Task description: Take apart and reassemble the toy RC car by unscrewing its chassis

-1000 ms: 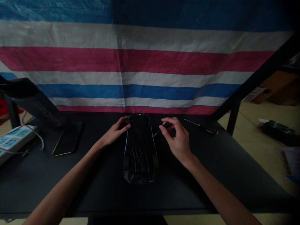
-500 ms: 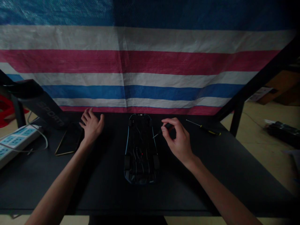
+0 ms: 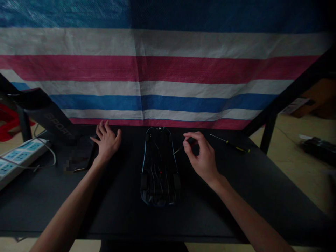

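A toy car (image 3: 160, 164) lies upside down in the middle of the black table, its dark underside and wheels facing up, with a small red spot near its centre. My right hand (image 3: 201, 154), to the right of the car, pinches a small screwdriver (image 3: 177, 151) between thumb and fingers. Its thin metal shaft points left, its tip by the car's right edge; the handle is mostly hidden in the fingers. Left of the car, my left hand (image 3: 107, 141) is open with fingers spread, touching neither the car nor a tool.
A second screwdriver (image 3: 231, 143) with a yellow and black handle lies at the back right. To the left are a phone (image 3: 81, 157), partly blurred, a dark bottle (image 3: 49, 115) and a white power strip (image 3: 23, 159) with a cable. Striped sheeting (image 3: 168, 70) hangs behind the table (image 3: 126, 224).
My left hand has shifted slightly right, towards the car. The whole view has drifted a little; my right hand keeps the screwdriver in the same pinch.
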A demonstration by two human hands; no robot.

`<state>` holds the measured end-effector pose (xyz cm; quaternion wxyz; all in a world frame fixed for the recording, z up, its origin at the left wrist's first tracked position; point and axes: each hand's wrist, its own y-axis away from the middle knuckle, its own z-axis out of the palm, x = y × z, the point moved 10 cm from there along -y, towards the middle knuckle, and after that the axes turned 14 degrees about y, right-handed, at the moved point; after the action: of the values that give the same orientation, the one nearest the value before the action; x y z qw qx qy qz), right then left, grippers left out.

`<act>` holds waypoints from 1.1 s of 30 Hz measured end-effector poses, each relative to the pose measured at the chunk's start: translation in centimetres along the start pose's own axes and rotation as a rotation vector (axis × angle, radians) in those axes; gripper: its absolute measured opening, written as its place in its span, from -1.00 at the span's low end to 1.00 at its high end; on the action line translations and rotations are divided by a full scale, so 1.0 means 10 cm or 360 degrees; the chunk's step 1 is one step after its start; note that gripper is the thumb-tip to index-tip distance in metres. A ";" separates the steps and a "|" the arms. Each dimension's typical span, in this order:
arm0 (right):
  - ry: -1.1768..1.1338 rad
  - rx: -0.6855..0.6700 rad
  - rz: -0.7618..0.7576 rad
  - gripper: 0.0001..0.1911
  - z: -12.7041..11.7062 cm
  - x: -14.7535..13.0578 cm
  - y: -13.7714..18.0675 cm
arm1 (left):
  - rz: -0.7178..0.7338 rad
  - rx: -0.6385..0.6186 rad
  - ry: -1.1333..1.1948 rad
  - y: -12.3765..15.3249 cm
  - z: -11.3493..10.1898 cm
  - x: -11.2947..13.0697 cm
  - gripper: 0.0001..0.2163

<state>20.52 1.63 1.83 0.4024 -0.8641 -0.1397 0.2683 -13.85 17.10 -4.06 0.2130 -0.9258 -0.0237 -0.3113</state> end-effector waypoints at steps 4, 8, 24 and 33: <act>0.0000 -0.0004 0.0001 -0.77 0.00 0.00 0.01 | 0.0011 0.0037 0.0042 -0.03 -0.01 -0.01 -0.37; 0.0037 -0.0024 0.0010 -0.68 0.02 0.04 0.04 | 0.0283 0.0080 0.0307 -0.02 0.00 0.20 -0.43; 0.0132 -0.0116 -0.0021 -0.62 0.02 -0.05 -0.03 | 0.1108 -0.0797 0.0779 0.88 -0.01 1.69 -0.77; 0.0276 -0.0510 -0.0238 -0.82 0.11 -0.29 -0.29 | 0.1111 -0.1302 0.0461 1.16 0.42 1.90 -0.67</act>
<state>17.46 2.82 4.51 0.2890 -0.9241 -0.2093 0.1364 5.89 6.59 -0.28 -0.0722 -0.8337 0.4366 -0.3303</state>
